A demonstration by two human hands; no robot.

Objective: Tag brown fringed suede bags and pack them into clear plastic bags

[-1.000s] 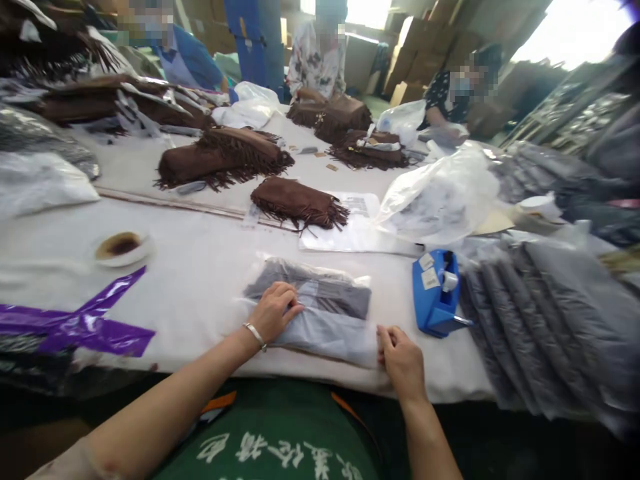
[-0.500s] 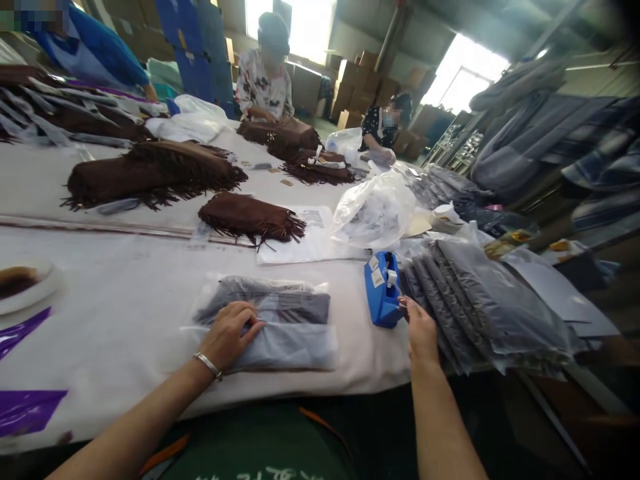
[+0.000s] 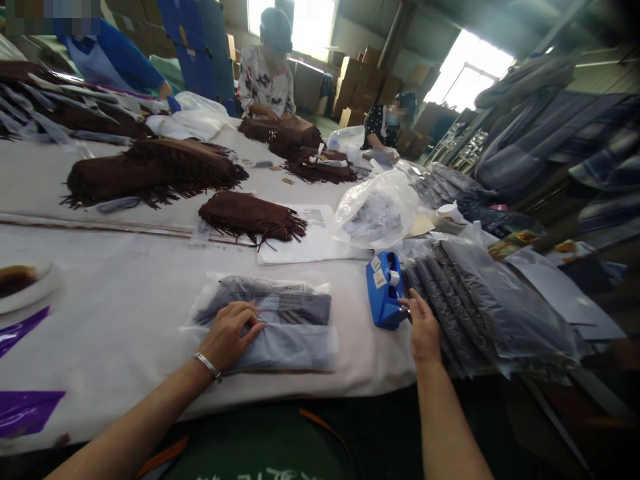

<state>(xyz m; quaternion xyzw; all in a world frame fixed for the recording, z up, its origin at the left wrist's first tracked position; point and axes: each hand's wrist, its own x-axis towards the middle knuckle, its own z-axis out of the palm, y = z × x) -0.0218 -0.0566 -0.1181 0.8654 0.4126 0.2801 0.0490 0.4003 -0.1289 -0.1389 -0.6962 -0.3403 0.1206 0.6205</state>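
"What's lying flat there?"
"A clear bag (image 3: 305, 347) is lying there, with a folded grey garment (image 3: 280, 310) showing through."
"And to the right?"
"A stack of bagged garments (image 3: 493, 307) is fanning out just beside a blue tape dispenser (image 3: 383, 293)."

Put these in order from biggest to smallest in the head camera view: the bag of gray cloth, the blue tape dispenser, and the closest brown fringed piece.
1. Clear bag of gray cloth
2. Brown fringed piece
3. Blue tape dispenser

The bag sits nearer the camera, so it may only look bigger than the brown piece.

Our workshop, lit from the far end
We face bright windows (image 3: 467, 70), stacked cardboard cartons (image 3: 363, 90) and tall blue panels (image 3: 197, 47).
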